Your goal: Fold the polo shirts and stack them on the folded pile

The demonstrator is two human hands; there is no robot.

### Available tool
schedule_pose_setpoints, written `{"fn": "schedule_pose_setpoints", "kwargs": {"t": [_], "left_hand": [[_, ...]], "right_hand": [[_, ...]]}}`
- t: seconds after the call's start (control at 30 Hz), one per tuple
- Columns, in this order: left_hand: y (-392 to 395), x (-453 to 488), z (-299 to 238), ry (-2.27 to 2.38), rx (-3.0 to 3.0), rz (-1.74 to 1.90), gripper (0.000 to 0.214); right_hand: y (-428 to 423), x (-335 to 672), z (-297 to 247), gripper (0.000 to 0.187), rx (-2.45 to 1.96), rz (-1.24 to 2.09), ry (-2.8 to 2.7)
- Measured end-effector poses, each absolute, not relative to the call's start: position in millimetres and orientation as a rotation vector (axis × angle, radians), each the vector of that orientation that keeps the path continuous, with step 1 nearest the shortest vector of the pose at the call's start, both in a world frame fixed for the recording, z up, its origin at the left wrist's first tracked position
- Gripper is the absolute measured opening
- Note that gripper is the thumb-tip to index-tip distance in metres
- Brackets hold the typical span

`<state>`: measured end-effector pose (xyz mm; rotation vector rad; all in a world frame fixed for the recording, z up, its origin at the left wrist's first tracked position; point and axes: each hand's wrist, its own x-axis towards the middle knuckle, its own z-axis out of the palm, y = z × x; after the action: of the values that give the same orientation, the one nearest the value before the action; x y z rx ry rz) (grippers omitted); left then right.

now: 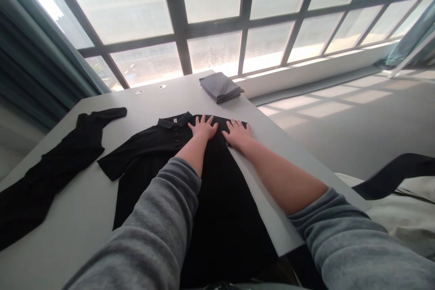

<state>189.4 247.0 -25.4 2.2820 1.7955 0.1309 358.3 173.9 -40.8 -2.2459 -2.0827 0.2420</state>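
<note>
A black polo shirt lies spread on the grey table, collar toward the window, its right side folded inward. My left hand lies flat with fingers spread on the shirt near the collar. My right hand rests open beside it, palm down on the shirt's folded right shoulder near the table's edge. Both grey sleeves are pushed up my forearms.
Another black garment lies stretched along the table's left side. A folded grey cloth sits at the far corner by the window. The table's right edge runs close to my right arm. Beyond it are floor, a dark strap and white bedding.
</note>
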Motion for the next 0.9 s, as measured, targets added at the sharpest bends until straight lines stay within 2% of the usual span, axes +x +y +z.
{"fn": "schedule_pose_setpoints", "kwargs": {"t": [0.23,0.37,0.63,0.77,0.9], "left_hand": [[245.4,190.1,-25.0,1.776,2.283,0.182,0.074],[243.5,189.7,-23.9,1.773,2.278,0.172,0.073],[234.2,194.1,-18.7,1.814,2.311,0.261,0.065],[200.8,185.3,-13.7,1.872,2.361,0.465,0.058],[144.0,133.7,-14.9,1.823,2.516,0.408,0.053]], "right_hand": [[154.6,371.0,-33.5,0.08,-2.372,0.221,-1.98],[153.7,349.4,-27.4,0.076,-2.137,0.011,-2.131],[153.8,338.1,-33.8,0.07,-2.124,0.201,-2.241],[153.6,341.8,-31.7,0.072,-2.157,0.216,-2.224],[155.5,340.4,-33.0,0.074,-2.138,0.215,-2.217]]}}
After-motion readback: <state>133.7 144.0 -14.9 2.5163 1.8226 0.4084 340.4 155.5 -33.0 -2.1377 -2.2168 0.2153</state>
